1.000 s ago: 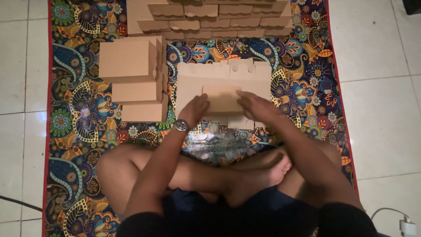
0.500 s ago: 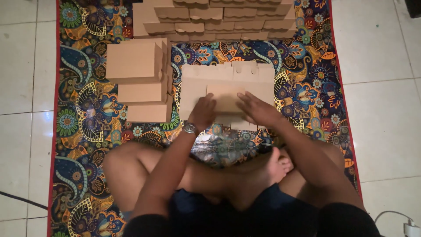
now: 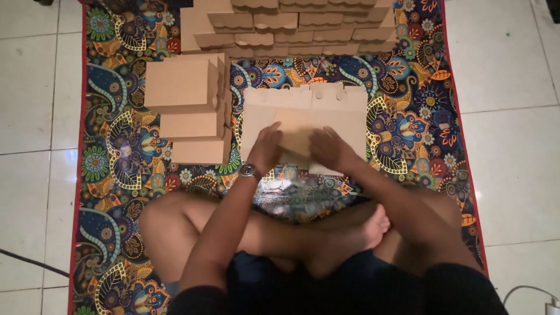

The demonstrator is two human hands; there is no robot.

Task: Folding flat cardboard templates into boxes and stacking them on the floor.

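Both hands, left hand (image 3: pixel 266 147) & right hand (image 3: pixel 330 149), press flat cardboard sheet (image 3: pixel 305 124) on patterned mat (image 3: pixel 408 116)

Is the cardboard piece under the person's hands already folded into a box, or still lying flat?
Mostly flat. The cardboard blank lies spread on the patterned mat, tabs along its far edge, while the left hand and right hand press a lower panel folded onto it.

The top edge cuts off the far rows of flat cardboard pieces (image 3: pixel 303 26). Both hands cover the middle of the cardboard sheet (image 3: pixel 306 125), hiding its folds.
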